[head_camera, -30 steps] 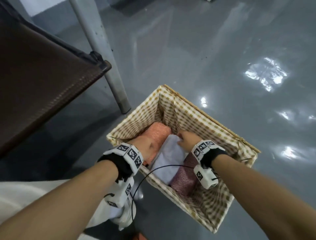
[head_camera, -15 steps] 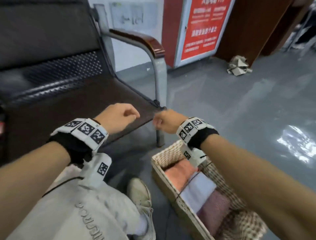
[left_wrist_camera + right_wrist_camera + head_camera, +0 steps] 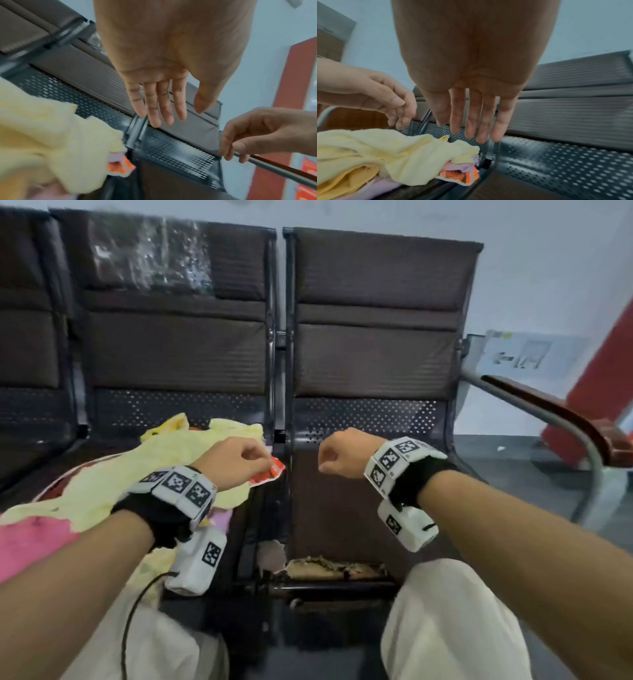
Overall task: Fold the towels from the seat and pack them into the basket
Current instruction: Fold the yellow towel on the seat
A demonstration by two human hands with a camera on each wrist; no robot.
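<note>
Head view: crumpled towels (image 3: 113,474) piled on seat (image 3: 239,529); hands empty.

Loose towels (image 3: 113,474) heap over one brown seat (image 3: 329,518) of the row; the neighbouring seat pan beside the heap lies bare and open from above. Backrests (image 3: 373,313) wall off the far side, and a metal armrest (image 3: 561,419) bounds its outer edge.
</note>
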